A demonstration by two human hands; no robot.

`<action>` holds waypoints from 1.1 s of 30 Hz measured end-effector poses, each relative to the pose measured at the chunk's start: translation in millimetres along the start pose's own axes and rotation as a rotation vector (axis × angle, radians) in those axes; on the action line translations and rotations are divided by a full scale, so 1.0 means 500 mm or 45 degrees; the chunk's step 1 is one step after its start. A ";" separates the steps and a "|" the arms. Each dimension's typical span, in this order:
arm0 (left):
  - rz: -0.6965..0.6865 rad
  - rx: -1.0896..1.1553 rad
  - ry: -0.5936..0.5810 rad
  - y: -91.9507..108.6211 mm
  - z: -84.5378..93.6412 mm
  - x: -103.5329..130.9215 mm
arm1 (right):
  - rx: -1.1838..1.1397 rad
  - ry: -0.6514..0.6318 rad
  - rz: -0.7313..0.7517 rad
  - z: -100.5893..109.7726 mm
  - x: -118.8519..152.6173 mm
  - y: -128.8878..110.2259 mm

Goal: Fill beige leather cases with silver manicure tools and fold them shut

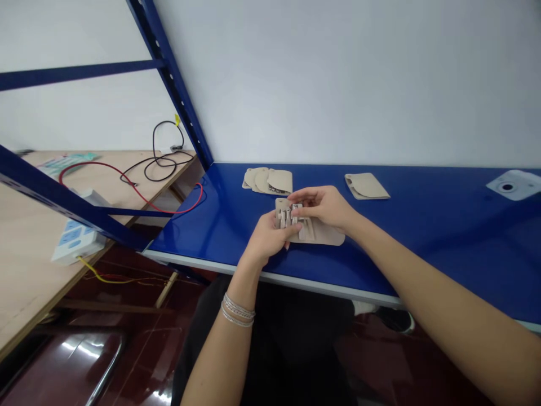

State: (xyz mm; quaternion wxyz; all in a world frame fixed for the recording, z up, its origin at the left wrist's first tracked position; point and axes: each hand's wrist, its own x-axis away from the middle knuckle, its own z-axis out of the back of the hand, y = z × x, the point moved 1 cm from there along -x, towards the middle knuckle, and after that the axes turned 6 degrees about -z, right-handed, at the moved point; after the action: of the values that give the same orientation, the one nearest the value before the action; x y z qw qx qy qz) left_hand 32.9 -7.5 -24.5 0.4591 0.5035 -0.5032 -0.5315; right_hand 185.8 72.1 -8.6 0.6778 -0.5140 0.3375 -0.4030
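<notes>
An unfolded beige pouch (pixel 327 234) lies near the front edge of the blue shelf, with several small silver metal tools (pixel 289 217) side by side in it. My left hand (pixel 270 234) grips the pouch's left end, its thumb across the front. From the right, my right hand (pixel 323 207) reaches over the pouch, its fingers closed around one silver tool at the top. The exact kind of tool is too small to make out. Behind my hands, several folded beige pouches (pixel 279 180) overlap, and one more folded pouch (pixel 367 186) lies farther right.
The blue shelf (pixel 443 242) runs along a white wall. A white device with a dark round lens (pixel 513 186) sits at the far right. At left stand a blue metal frame (pixel 173 84) and a wooden table (pixel 25 254) with a power strip (pixel 78 239) and cables (pixel 163 160).
</notes>
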 end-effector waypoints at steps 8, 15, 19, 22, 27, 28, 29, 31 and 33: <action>0.006 -0.078 0.000 0.005 0.001 0.001 | -0.037 0.007 0.028 -0.003 -0.003 0.007; 0.019 -0.097 0.002 0.008 0.001 -0.001 | -0.039 0.009 0.017 -0.007 -0.002 0.007; 0.043 -0.120 -0.033 0.008 0.000 0.000 | -0.089 0.126 0.000 -0.001 -0.006 0.007; 0.059 -0.122 -0.031 0.008 -0.001 0.003 | -0.182 0.218 0.020 0.007 -0.009 0.002; 0.087 -0.083 -0.022 0.007 -0.003 0.004 | -0.207 0.212 -0.028 0.008 -0.009 -0.005; 0.090 -0.080 -0.024 0.008 -0.004 0.004 | -0.207 0.211 -0.033 0.007 -0.009 -0.005; 0.094 -0.078 -0.025 0.008 -0.004 0.004 | -0.208 0.210 -0.034 0.007 -0.009 -0.005; 0.101 -0.073 -0.018 0.010 -0.006 0.004 | -0.217 0.209 -0.030 0.006 -0.009 -0.003; 0.106 -0.060 -0.011 0.011 -0.006 0.004 | -0.233 0.205 -0.028 0.007 -0.009 -0.001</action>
State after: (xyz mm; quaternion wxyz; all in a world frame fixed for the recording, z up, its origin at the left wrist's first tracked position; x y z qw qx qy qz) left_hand 35.9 -10.0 -19.0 0.4904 0.4688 -0.5130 -0.5259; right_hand 186.4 77.6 -7.0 0.5943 -0.5432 0.4206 -0.4180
